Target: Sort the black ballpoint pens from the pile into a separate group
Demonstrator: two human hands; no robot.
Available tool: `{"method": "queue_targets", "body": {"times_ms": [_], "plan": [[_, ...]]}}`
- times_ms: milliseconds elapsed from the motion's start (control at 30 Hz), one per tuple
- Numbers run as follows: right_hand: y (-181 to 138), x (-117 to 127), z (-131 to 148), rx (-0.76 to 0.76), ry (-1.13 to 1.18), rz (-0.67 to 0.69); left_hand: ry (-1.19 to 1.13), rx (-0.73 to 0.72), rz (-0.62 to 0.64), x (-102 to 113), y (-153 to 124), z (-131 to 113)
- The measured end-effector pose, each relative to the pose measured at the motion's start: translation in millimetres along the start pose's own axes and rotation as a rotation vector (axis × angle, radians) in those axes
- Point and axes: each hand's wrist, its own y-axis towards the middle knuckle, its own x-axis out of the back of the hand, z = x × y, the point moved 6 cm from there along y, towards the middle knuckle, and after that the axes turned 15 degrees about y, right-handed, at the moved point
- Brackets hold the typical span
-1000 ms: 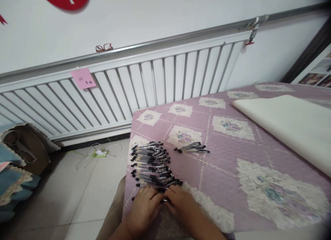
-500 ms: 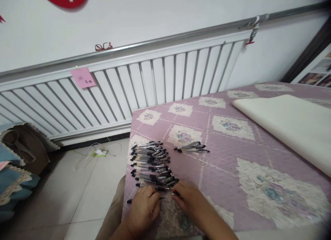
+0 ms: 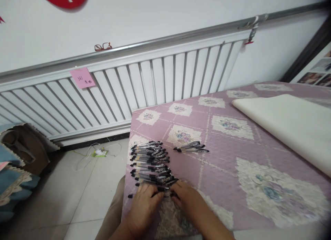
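Since the pen (image 3: pixel 130 196) on the near side of the pen pile (image 3: pixel 152 167) looks light, hard and slippery, its middle seems best to hold. The left hand (image 3: pixel 144 203) grips it there; whether the right hand (image 3: pixel 185 196) holds anything, I can't tell.

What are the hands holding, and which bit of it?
The left hand holds a pen around its middle, one black end poking out. What the right hand holds, if anything, is too hidden to tell.
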Motion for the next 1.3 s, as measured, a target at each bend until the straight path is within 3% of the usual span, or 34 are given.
{"method": "queue_targets", "body": {"times_ms": [367, 733, 1033, 1300], "plan": [[3, -5, 2, 0.028, -0.074, 0.003, -0.067, 0.031, -0.06, -9, -4, 4], [5, -13, 8, 0.011, -0.065, -0.042, -0.087, 0.007, -0.131, -2, -4, 4], [-4, 32, -13, -0.072, -0.116, -0.18, -0.075, 0.012, -0.213, 6, -9, 5], [-13, 67, -44, -0.132, -0.181, -0.343, -0.004, -0.206, -0.346, 25, -11, -12]]}}
